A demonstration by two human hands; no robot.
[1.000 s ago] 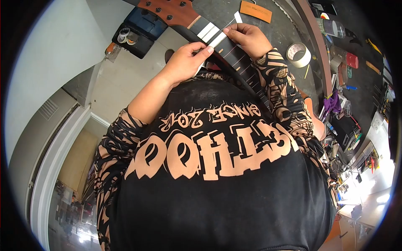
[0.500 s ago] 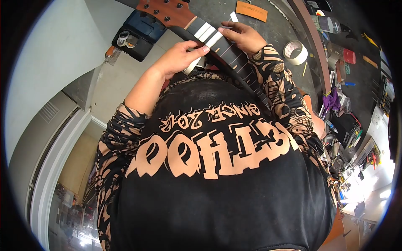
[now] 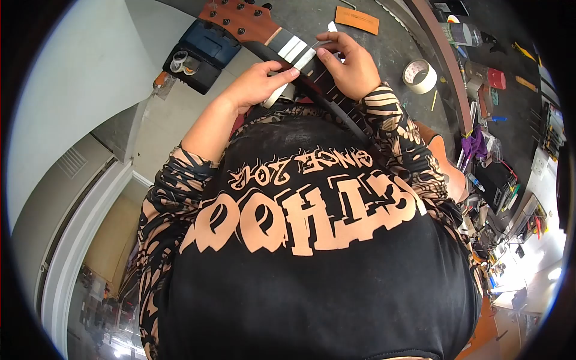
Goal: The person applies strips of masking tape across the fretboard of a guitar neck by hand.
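Note:
A guitar neck runs diagonally under both hands, its brown headstock at the upper left. White masking tape strips cross the dark fretboard near the nut. My left hand is closed at the neck's near edge, thumb against the tape; its lower fingers are hidden. A white tape roll shows partly beneath that hand; whether it is gripped cannot be told. Over the far edge, my right hand has thumb and index finger curled together around something thin and greyish, too small to name.
On the dark bench lie a masking tape roll and an orange-brown flat piece. Part of the guitar body shows by my right sleeve. An open blue case sits at the upper left. Tools and bottles crowd the right.
My right hand has lifted slightly from the tape strip and turned, fingers more curled, with a thin thing at its fingertips. My left hand stays nearly in place.

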